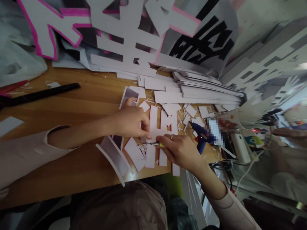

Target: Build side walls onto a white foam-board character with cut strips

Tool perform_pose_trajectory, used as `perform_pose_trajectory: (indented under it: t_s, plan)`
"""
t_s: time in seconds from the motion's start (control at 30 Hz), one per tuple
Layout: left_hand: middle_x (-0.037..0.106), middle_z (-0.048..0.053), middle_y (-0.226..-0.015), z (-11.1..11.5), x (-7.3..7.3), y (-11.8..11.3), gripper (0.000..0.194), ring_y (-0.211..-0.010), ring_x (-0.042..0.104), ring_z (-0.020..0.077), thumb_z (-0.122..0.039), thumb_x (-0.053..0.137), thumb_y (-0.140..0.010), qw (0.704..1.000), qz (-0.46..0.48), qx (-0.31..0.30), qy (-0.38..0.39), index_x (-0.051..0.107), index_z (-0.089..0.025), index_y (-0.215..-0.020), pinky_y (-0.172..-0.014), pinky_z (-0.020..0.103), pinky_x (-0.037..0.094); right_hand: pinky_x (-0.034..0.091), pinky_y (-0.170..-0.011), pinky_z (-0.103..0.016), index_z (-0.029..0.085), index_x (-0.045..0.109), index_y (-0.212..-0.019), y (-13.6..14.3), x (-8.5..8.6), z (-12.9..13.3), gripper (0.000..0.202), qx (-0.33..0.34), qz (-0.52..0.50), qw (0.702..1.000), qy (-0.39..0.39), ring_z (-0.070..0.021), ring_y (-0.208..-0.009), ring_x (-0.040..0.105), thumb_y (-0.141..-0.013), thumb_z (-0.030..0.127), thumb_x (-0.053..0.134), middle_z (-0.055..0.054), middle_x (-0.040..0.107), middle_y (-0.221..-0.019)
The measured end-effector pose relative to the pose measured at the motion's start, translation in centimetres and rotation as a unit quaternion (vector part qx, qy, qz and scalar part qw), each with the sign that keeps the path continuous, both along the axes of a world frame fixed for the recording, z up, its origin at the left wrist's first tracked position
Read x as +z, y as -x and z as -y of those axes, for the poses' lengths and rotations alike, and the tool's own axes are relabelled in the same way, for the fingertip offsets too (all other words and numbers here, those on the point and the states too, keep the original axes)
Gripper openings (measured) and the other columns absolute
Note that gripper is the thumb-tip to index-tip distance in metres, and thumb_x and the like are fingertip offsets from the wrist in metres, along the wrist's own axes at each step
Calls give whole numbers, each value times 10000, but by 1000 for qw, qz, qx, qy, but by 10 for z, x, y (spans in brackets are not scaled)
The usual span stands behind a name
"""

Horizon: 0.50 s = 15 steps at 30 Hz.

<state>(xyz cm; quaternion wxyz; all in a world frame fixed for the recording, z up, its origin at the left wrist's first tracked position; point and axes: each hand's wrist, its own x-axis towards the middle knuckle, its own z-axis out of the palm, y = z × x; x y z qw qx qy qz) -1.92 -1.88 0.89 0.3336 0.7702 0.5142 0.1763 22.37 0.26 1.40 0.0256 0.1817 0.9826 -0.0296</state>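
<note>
My right hand (183,150) is closed round a craft knife (155,144) with a bit of yellow showing; its thin blade points left. Just beyond the blade tip, my left hand (133,121) pinches a small white board piece (144,139) between thumb and finger. Beneath both hands lies a white cut-out character with pink edges (155,123). A bent white board strip (116,159) stands on edge left of my hands, its far part running up behind my left wrist. Loose white pieces (134,153) lie by the blade.
A blue glue gun (201,137) stands right of my right hand, near cables and a white box (240,147). White board strips (206,89) are stacked behind. Large cut-out characters (129,35) stand at the back. A black tool (45,92) lies left on the wooden table (59,169).
</note>
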Motion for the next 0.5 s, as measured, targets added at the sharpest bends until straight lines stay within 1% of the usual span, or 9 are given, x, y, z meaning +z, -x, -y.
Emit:
perform_pose_trajectory:
  t_s: [0.13, 0.3, 0.4, 0.5]
  plan:
    - [762, -36, -768, 0, -1, 0, 216, -874, 654, 176, -482, 743, -751, 1000, -6, 1, -5, 757, -284, -665, -1106, 430, 188, 245, -549, -294, 174, 618, -1051, -1, -2, 3, 227, -3, -6, 1000, -16, -143, -579, 540, -983, 204, 404, -18, 666, -749]
    - [763, -30, -780, 0, 1, -1, 206, -891, 655, 179, -469, 744, -746, 1000, -13, 3, -1, 760, -277, -672, -1111, 427, 185, 258, -552, -283, 174, 614, -1050, 0, -1, 6, 256, -6, -13, 999, -33, -144, -607, 554, -1003, 197, 363, -21, 658, -749]
    - [764, -28, -775, 0, 2, -1, 203, -898, 657, 182, -467, 749, -749, 1000, -12, 0, 4, 762, -275, -684, -1113, 434, 178, 249, -549, -285, 178, 615, -1051, 1, 0, 7, 245, -11, 0, 999, -36, -145, -601, 550, -1004, 210, 377, -20, 657, -746]
    - [766, -32, -770, 0, 1, 0, 210, -906, 655, 185, -472, 745, -753, 1000, -6, -6, -1, 759, -277, -677, -1117, 440, 165, 235, -547, -291, 180, 622, -1047, 3, -4, 6, 218, -18, 29, 999, -33, -146, -602, 555, -1001, 225, 414, -22, 666, -762]
